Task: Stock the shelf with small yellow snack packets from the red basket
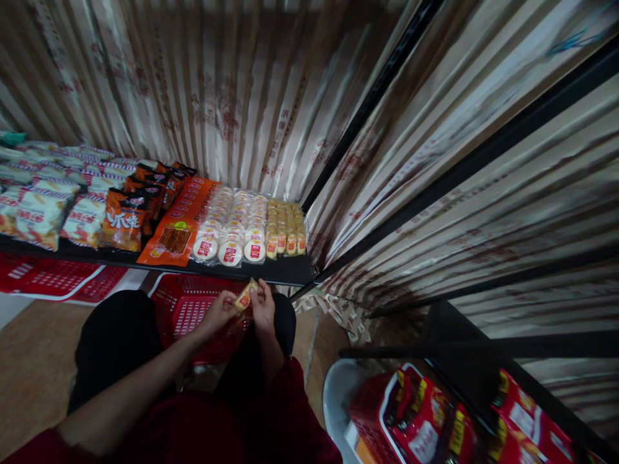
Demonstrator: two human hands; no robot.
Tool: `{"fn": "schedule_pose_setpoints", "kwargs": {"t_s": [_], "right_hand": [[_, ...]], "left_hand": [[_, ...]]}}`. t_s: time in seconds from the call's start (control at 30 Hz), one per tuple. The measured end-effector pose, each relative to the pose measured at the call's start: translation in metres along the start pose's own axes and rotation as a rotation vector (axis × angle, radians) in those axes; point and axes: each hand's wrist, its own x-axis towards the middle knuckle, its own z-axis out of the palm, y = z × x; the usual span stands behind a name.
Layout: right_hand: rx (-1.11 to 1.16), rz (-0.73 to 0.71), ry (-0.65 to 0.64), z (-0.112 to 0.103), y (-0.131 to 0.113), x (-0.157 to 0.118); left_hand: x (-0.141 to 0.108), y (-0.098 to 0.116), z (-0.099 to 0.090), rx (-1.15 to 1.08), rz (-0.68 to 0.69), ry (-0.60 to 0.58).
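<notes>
A small wrapped yellow snack cake (244, 298) with a red label is held between my two hands, over a red basket. My left hand (223, 308) pinches its left end, and my right hand (262, 304) grips its right end. Just beyond, on the black shelf (290, 272), similar yellow snack packs (286, 225) stand in rows at the right end. Beside them lie rows of round white wrapped cakes (231, 251), then a flat orange snack bag (176, 225).
Orange-and-black snack bags (124, 222) and white snack bags (43, 216) fill the shelf's left. Below is the red basket (164, 303) between my knees. Black shelf posts (367, 106) slant before a striped curtain (232, 96). At lower right, red snack packs (425, 419) sit in another basket.
</notes>
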Motion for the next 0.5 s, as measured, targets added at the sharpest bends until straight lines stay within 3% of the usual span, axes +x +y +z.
{"fn": "schedule_pose_setpoints", "kwargs": {"t_s": [0.17,0.5], "right_hand": [[-0.105,-0.039,0.086,-0.009,-0.014,0.006],[-0.221,-0.089,0.123,-0.019,-0.04,0.013]], "left_hand": [[0.013,0.001,0.021,-0.031,0.026,0.005],[0.028,0.015,0.054,0.079,0.167,0.043]]}}
